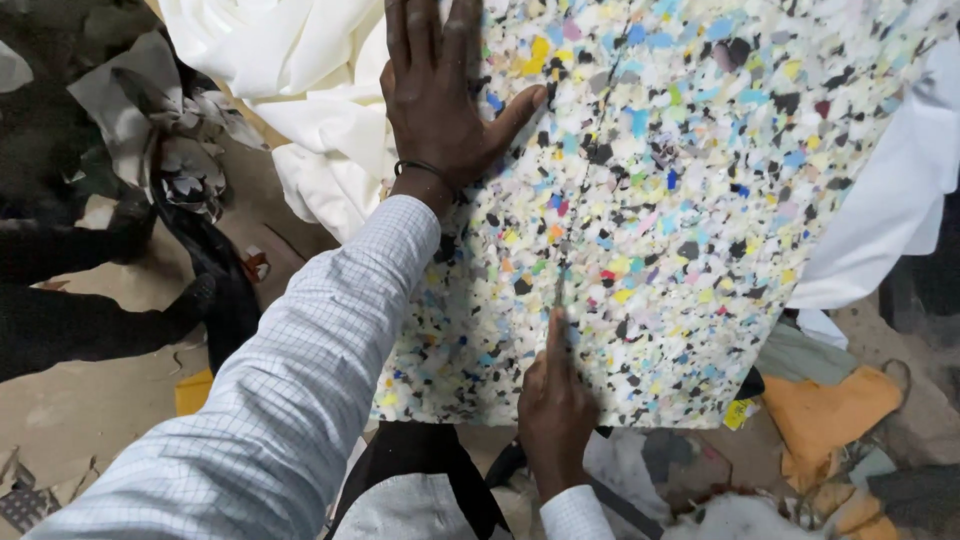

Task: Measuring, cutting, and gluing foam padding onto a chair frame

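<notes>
Honestly the biggest worry I'd have looking at this is the blade wandering: the right hand (553, 405) is pinching a thin blade (559, 288), fingers closed tight around it with the index finger laid along the top, and the tip sits in the speckled foam sheet (660, 200) with a faint straight line running up the slab ahead of it. Rebonded foam like this is grabby and squishy, so I'd guess a narrow blade could snag on a denser chunk and jerk sideways, leaving a ragged edge. The left hand (440, 90) is spread flat, palm down, fingers splayed and thumb stuck out, pressing the foam near its upper left, and that thumb points toward the cut line, so a slip up the line could get close to it. The near edge of the foam looks like it hangs out over the person's lap with no support that I can see, which could let it sag or shift under pressure. The sheet itself is a thick off-white slab packed with blue, yellow, black, pink and grey flecks, filling the middle and upper right of the view, lying over white fabric (300, 90), with cloth scraps (830, 410) scattered on the floor.
</notes>
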